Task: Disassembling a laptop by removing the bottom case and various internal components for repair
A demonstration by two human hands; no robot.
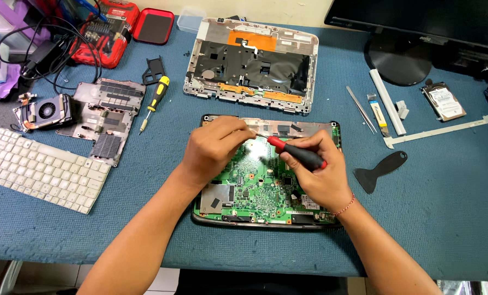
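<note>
Screwdriver [297,154] with a red-and-black handle lies gripped in the closed right hand [318,175], over the green circuit board [255,188]. Left hand [214,148], fingers pinched at the tip, rests on the board's upper left.

A blue-topped desk [446,218] carries an opened laptop base [266,218] at the middle, a laptop cover [250,65] behind it, a white keyboard [42,170] and fan [47,111] at left, a yellow-handled screwdriver [155,99], and tweezers [361,109], a black scraper [380,170] and a hard drive [444,102] at right.
</note>
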